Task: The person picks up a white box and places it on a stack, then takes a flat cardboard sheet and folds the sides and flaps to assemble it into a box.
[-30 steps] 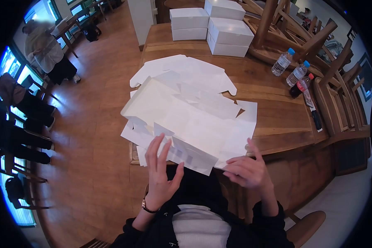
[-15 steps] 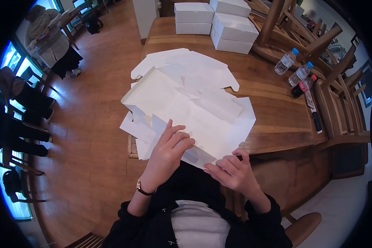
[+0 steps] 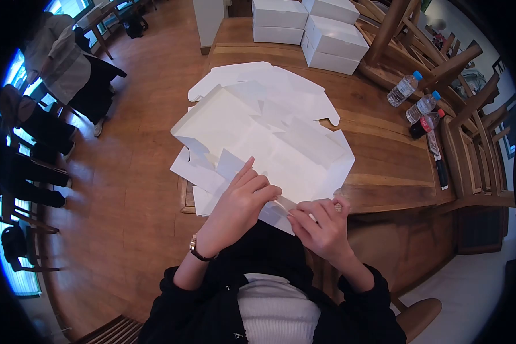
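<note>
A partly folded white cardboard sheet [image 3: 252, 143] lies tilted over other flat white sheets [image 3: 212, 79] near the table's front edge. My left hand [image 3: 243, 198] pinches the near edge flap of the cardboard, its index finger pointing up and away. Just to its right, my right hand [image 3: 324, 223] has its fingers curled round the near right part of the same flap. Both hands are close together and the flap between them is bent. The fingertips of my right hand are partly hidden by the cardboard.
White boxes [image 3: 335, 43] are stacked at the table's back. Two water bottles [image 3: 403, 89], a cola bottle [image 3: 426, 124] and a black marker [image 3: 441, 173] stand or lie at the right. Upturned chairs [image 3: 384, 34] are beyond. A person [image 3: 69, 63] stands at the far left.
My left hand has moved slightly right, closer to my right hand, and its fingers have closed on the flap. The flap is more folded. The person at the left has moved and bends over.
</note>
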### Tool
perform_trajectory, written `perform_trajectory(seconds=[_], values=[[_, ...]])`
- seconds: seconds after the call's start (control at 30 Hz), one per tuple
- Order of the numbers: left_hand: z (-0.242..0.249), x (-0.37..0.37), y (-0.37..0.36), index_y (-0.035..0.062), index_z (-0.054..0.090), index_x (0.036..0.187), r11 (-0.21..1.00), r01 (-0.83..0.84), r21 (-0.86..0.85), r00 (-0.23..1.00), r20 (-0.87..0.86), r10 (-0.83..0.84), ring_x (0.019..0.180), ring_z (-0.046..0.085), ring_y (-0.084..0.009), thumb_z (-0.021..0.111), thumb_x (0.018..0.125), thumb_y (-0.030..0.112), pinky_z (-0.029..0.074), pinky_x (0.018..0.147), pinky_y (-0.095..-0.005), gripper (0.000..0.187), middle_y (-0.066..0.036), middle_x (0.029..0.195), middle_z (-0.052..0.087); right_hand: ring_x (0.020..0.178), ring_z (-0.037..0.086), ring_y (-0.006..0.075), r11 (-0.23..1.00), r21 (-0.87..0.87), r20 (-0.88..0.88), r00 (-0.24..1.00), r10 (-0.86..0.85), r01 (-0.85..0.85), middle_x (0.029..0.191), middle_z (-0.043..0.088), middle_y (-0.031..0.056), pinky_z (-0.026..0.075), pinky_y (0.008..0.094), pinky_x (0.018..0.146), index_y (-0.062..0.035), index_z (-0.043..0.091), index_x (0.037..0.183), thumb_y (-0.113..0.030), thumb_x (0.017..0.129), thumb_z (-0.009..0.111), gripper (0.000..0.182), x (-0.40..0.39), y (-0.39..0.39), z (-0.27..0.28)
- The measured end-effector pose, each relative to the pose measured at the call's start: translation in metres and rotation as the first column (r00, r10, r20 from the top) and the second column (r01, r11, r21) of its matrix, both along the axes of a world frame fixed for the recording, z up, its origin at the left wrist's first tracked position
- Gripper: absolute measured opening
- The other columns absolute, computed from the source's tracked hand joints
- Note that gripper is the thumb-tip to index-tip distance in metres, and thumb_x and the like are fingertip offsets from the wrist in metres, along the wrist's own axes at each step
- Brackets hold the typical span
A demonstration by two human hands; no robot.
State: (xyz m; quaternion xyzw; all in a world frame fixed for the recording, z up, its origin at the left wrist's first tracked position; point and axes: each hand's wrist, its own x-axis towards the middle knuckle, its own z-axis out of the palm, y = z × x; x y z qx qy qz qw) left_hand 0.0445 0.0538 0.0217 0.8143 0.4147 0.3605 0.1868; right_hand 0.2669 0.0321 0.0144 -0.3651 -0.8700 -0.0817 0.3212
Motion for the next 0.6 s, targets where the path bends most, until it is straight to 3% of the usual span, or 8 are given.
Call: perform_trajectory(seconds=[0.2, 0.4, 0.6], values=[[-0.001, 0.003, 0.005, 0.0026, 0.067, 0.099, 0.999, 0.025, -0.022, 0.999, 0.020, -0.025, 0.096, 0.062, -0.0303, 0.064, 0.084, -0.006, 0.034, 0.122, -0.0522, 0.017, -0.011, 0.088, 0.060, 0.072, 0.057, 0.0160, 0.996, 0.004, -0.228, 0.970, -0.087, 0.090, 0.094, 0.070, -0.0019, 0.034, 0.0373, 0.085, -0.0102, 0.071, 0.096, -0.012, 0.083, 0.081, 0.016, 0.014, -0.005, -0.026], [0.002, 0.001, 0.009, 0.0024, 0.070, 0.102, 0.994, 0.055, -0.095, 0.998, 0.026, -0.053, 0.090, 0.062, -0.0321, 0.065, 0.089, -0.004, 0.032, 0.123, -0.0532, 0.015, -0.011, 0.086, 0.060, 0.070, 0.057, 0.0156, 0.983, 0.000, -0.405, 0.899, -0.168, 0.184, 0.092, 0.071, 0.0003, 0.031, 0.0378, 0.085, -0.0081, 0.070, 0.095, -0.007, 0.083, 0.080, 0.016, 0.014, -0.009, -0.040], [-0.001, 0.004, 0.010, 0.0019, 0.070, 0.101, 0.996, 0.058, -0.066, 0.998, 0.024, -0.057, 0.088, 0.062, -0.0311, 0.065, 0.090, -0.004, 0.032, 0.123, -0.0530, 0.013, -0.011, 0.085, 0.060, 0.068, 0.052, 0.0130, 0.982, 0.019, -0.332, 0.928, -0.170, 0.186, 0.086, 0.064, -0.0026, 0.029, 0.0386, 0.086, -0.0097, 0.075, 0.096, -0.008, 0.081, 0.083, 0.018, 0.011, -0.009, -0.040]])
